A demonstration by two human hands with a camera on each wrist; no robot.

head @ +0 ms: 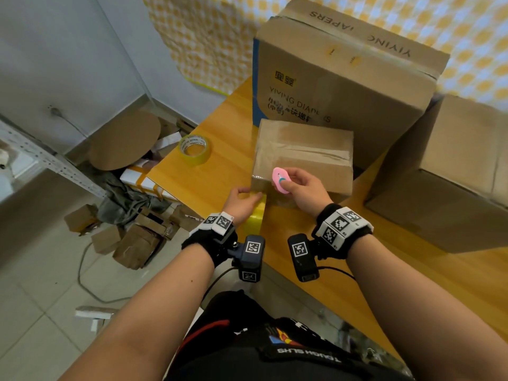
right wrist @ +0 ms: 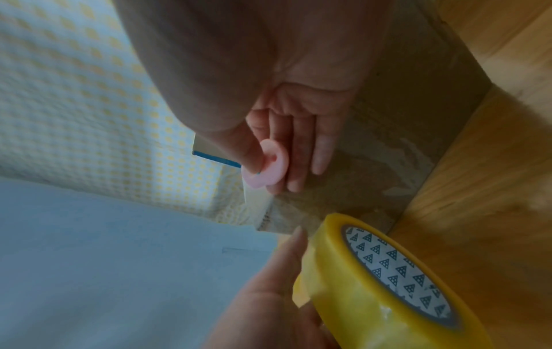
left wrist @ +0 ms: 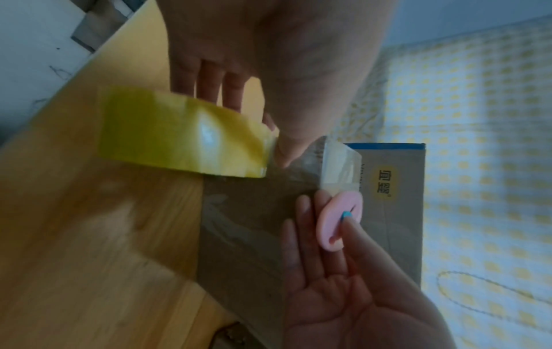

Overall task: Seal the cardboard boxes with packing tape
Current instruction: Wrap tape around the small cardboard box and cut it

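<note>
A small cardboard box (head: 305,152) sits on the wooden table (head: 220,127), clear tape running across its top and down its near side (left wrist: 239,224). My left hand (head: 243,200) grips a yellowish tape roll (head: 255,215) (left wrist: 179,134) (right wrist: 385,283) against the box's near lower corner, thumb pressing the tape to the cardboard. My right hand (head: 298,185) pinches a small pink cutter (head: 280,180) (left wrist: 339,219) (right wrist: 267,165) between thumb and fingers at the box's near top edge, just right of the tape strip.
A second tape roll (head: 195,148) lies on the table to the left. A large diaper carton (head: 343,72) stands behind the small box, another big carton (head: 450,171) at right. Scrap cardboard (head: 132,237) litters the floor left of the table.
</note>
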